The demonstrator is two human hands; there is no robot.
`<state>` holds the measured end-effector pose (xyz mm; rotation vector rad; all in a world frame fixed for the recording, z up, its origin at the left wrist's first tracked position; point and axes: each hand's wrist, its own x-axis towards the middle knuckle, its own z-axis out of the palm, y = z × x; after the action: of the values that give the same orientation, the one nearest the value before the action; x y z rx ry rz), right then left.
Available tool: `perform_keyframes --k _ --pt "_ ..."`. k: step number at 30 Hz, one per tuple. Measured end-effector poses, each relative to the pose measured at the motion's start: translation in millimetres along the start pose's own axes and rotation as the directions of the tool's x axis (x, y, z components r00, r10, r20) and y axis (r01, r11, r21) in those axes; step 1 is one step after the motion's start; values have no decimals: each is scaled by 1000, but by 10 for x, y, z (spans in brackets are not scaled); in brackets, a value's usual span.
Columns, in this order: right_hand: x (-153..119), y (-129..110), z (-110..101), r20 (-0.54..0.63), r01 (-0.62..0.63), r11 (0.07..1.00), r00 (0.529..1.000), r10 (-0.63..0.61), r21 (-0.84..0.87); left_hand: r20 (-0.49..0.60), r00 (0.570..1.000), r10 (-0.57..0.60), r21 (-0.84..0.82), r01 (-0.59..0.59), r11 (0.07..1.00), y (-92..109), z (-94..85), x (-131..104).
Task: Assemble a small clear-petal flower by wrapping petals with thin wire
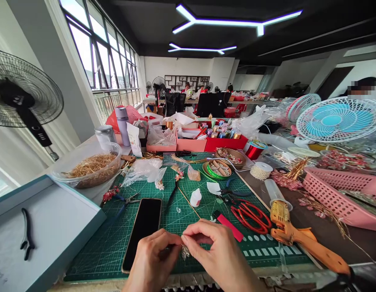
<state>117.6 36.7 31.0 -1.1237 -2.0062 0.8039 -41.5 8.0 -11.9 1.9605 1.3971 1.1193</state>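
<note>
My left hand (156,255) and my right hand (210,247) meet at the fingertips above the front of a green cutting mat (109,251). Both are closed in a pinch. Just beneath the fingers hangs a small, shiny, clear-beaded piece (185,252); its upper part is hidden by my fingertips. To the left of my hands lies a dark phone (144,227). Beyond them are a small white glue bottle (195,198) and a thin stick (188,200) with pinkish beads at its far end.
Red-handled scissors (250,215), blue-handled pliers (236,190) and an orange glue gun (309,243) lie to the right. A pale open box (63,239) stands left, a tub of golden stems (90,166) behind it. A pink basket (342,202) is far right.
</note>
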Motion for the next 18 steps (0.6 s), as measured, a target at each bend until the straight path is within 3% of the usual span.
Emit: perform_keyframes --k 2,4,7,9,11,13,15,18 --pt "35 7 -29 43 -61 997 997 58 54 8 999 -37 -77 37 996 -3 17 2" --pt "63 21 -49 79 -118 987 991 110 111 51 988 -144 -299 153 942 -5 44 6" --pt "53 35 -54 84 -160 955 986 143 250 194 922 -335 -650 377 660 -5 83 11" --pt "8 28 -39 5 -54 968 998 55 245 234 887 -398 -742 427 516 -2 95 16" --pt "-50 10 -14 -114 122 988 987 -111 96 227 885 -407 -786 413 460 3 97 22" --pt "-97 -8 7 -194 252 966 946 -258 -54 224 892 -392 -818 391 421 9 94 24" --pt "-119 -18 7 -210 324 944 921 -329 -56 234 891 -389 -833 390 392 14 91 19" --pt "-119 -13 -37 -136 326 942 940 -314 76 258 882 -394 -843 404 354 26 94 6"
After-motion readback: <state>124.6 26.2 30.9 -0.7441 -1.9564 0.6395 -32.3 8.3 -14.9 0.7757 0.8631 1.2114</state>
